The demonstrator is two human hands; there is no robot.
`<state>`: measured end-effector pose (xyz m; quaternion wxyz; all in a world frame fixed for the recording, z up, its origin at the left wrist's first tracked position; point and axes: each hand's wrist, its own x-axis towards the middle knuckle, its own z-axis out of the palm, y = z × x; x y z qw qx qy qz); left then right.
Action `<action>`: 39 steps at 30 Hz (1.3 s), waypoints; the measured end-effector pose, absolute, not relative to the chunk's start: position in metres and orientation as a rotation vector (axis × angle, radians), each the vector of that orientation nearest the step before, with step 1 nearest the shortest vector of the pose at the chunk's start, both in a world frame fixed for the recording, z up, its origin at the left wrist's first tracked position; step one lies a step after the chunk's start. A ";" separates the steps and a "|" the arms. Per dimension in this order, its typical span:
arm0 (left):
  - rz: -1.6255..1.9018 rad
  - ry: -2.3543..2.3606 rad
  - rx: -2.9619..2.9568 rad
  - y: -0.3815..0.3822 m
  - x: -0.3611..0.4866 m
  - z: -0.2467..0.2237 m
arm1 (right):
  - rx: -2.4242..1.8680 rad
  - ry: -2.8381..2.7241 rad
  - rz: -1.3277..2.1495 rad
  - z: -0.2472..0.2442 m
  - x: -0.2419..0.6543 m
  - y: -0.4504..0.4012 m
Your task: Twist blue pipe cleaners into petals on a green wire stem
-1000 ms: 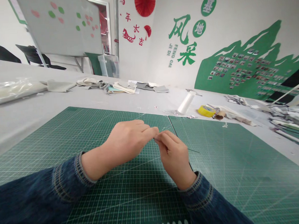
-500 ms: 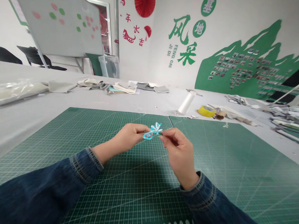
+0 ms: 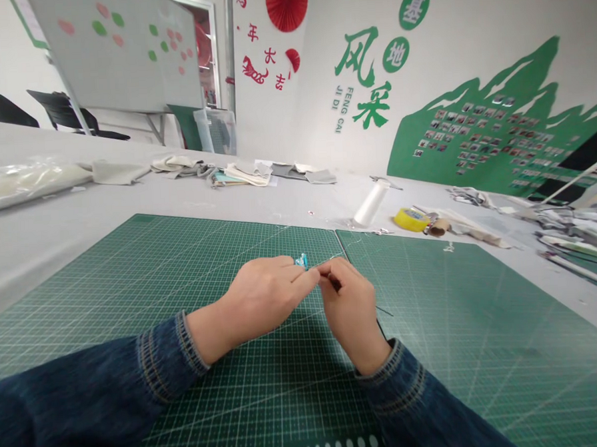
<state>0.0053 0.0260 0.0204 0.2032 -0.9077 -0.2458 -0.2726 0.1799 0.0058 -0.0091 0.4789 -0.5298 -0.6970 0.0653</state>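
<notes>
Head view: small turquoise beaded piece sat at the tips of the left hand, mostly hidden, with only a bit showing above the fingers, over the seam end of the two mats. Left fingertips were curled closed and had hold of the piece. Right hand was just beside it, nearly touching the left, its fingers pinched tight at the piece's edge. Thin pale thread ran up and to the right from that pinch; could not tell if the right fingers gripped it or something finer. Both hands hovered over two green cutting mats, left mat and right mat, butted together on a pale grey table. Denim sleeves covered both forearms. Beyond the mats lay a white thread cone, yellow tape roll and small cardboard roll, with folded fabric scraps and a plastic bag further along. Whiteboard and green wall mural stood behind.
</notes>
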 end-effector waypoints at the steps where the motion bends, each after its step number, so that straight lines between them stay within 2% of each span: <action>1: -0.764 -0.675 -2.513 0.026 0.005 0.023 | -1.292 -1.753 0.128 -0.009 0.180 0.005; 9: -0.910 -0.994 -2.565 0.051 -0.009 0.022 | -1.172 -1.926 0.238 -0.006 0.176 0.002; 20: -1.218 -1.546 -3.182 0.079 -0.011 -0.001 | -1.103 -1.690 0.365 0.001 0.174 0.000; 25: -1.168 -1.359 -3.272 0.070 -0.008 0.001 | -1.158 -1.460 0.466 0.001 0.178 0.003; 30: -1.018 -0.927 -2.880 0.051 -0.004 0.002 | -1.263 -1.304 0.519 -0.004 0.182 0.009; 34: -0.773 -0.590 -2.659 0.036 -0.001 0.011 | -1.322 -1.397 0.408 -0.006 0.182 0.010; 39: -0.662 -0.509 -2.563 0.027 0.001 0.025 | -1.296 -1.613 0.179 -0.007 0.181 0.008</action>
